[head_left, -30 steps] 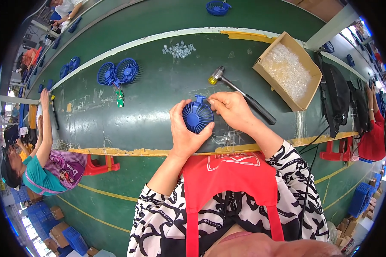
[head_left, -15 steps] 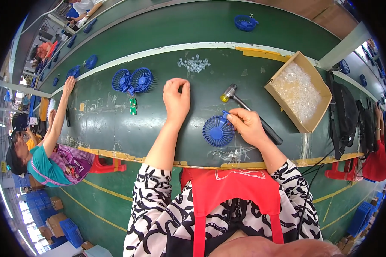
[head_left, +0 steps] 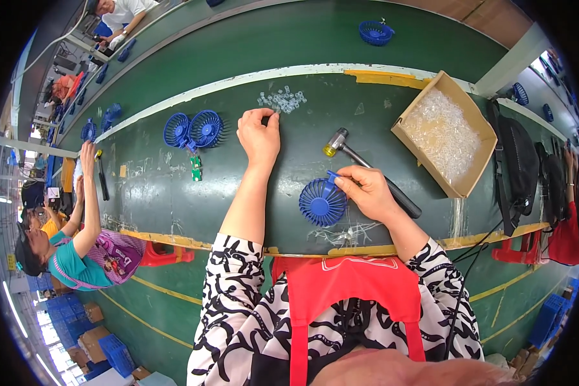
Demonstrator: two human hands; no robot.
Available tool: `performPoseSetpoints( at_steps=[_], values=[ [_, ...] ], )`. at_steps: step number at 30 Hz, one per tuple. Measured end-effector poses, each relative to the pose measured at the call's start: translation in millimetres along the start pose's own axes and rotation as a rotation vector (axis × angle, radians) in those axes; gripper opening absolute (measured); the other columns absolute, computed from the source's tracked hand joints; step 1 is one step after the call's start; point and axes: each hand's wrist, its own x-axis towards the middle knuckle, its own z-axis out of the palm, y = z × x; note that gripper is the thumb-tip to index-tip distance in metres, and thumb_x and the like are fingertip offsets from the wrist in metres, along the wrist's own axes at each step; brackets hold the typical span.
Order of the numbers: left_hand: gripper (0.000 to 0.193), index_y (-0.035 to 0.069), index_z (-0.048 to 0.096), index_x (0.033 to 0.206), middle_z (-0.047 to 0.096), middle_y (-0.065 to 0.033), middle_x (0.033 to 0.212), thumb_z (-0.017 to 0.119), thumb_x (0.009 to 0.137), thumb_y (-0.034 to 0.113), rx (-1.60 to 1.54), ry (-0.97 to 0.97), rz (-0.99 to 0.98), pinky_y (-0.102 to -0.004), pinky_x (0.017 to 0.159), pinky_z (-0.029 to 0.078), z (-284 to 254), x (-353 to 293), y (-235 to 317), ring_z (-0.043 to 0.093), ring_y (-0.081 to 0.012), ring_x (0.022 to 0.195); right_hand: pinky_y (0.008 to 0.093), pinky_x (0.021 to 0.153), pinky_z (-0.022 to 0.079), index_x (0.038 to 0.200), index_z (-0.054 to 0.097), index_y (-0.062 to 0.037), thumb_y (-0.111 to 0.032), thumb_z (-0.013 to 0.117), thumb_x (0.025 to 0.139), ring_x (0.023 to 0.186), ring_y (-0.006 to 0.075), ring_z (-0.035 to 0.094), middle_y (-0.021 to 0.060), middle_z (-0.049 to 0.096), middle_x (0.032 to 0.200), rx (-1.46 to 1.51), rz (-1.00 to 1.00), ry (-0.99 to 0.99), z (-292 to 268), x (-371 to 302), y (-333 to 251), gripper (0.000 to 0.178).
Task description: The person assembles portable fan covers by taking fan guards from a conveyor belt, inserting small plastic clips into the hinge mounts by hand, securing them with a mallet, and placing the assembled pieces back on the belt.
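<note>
Head view, right fingers (head_left: 352, 174) closed, pinching blue grille (head_left: 321, 203)

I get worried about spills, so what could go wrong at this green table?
The left hand is at the edge of the small clear pieces; a nudge might scatter them. The right hand grips the blue fan cage by its stub, so it could slip. The hammer lies close to that hand and might get bumped.

Hammer (head_left: 402, 197) on bench (head_left: 296, 154), between fan cage (head_left: 323, 202) and box (head_left: 423, 157)
</note>
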Motion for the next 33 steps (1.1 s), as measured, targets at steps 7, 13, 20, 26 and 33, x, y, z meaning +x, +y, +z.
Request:
performPoseSetpoints(
  at_steps=[7, 13, 20, 26, 33],
  values=[
    [0.011, 0.002, 0.071, 0.093, 0.069, -0.0103, 0.086, 0.071, 0.084, 0.008, -0.306, -0.051, -0.055, -0.0292, 0.07, 0.051, -20, -39, 3, 0.064, -0.0183, 0.074, 0.0247, 0.065, 0.047, 0.096, 0.066, 0.0041, -0.014, 0.066, 0.092, 0.073, 0.0069, 0.056, 0.0042, 0.064, 0.078, -0.04, -0.039, 0.029, 0, 1, 7, 0.018],
    [0.013, 0.001, 0.07, 0.099, 0.07, -0.0079, 0.087, 0.068, 0.088, 0.007, -0.561, -0.114, -0.236, -0.0271, 0.071, 0.051, -46, -86, 17, 0.063, -0.0136, 0.077, 0.0255, 0.066, 0.048, 0.099, 0.067, 0.0043, -0.016, 0.066, 0.092, 0.073, 0.0075, 0.057, 0.0041, 0.066, 0.077, -0.066, 0.045, 0.029, 1, -3, -1, 0.021],
    [0.019, 0.001, 0.068, 0.106, 0.07, -0.0094, 0.095, 0.066, 0.088, 0.001, -1.232, -0.443, -0.728, -0.0256, 0.077, 0.049, -89, -115, 40, 0.062, -0.0141, 0.082, 0.0201, 0.065, 0.045, 0.1, 0.07, 0.001, -0.017, 0.063, 0.095, 0.072, 0.0029, 0.052, -0.0043, 0.062, 0.079, 0.062, 0.063, -0.085, -1, -8, -15, 0.02],
    [0.018, 0.001, 0.067, 0.105, 0.069, -0.0093, 0.095, 0.068, 0.087, 0.003, -1.455, -0.579, -0.829, -0.0267, 0.078, 0.049, -98, -123, 58, 0.063, -0.0142, 0.085, 0.0193, 0.063, 0.043, 0.1, 0.07, 0.0002, -0.018, 0.063, 0.095, 0.07, 0.0025, 0.052, -0.0038, 0.062, 0.079, 0.222, 0.111, -0.173, 13, -19, -30, 0.02],
    [0.017, -0.001, 0.067, 0.104, 0.069, -0.01, 0.095, 0.068, 0.087, 0.001, -1.407, -0.576, -0.805, -0.0286, 0.08, 0.052, -101, -127, 67, 0.065, -0.0176, 0.087, 0.0188, 0.061, 0.043, 0.099, 0.07, -0.0001, -0.018, 0.063, 0.095, 0.068, 0.002, 0.051, -0.0041, 0.062, 0.077, 0.265, 0.121, -0.178, 14, -23, -33, 0.019]
  ],
)
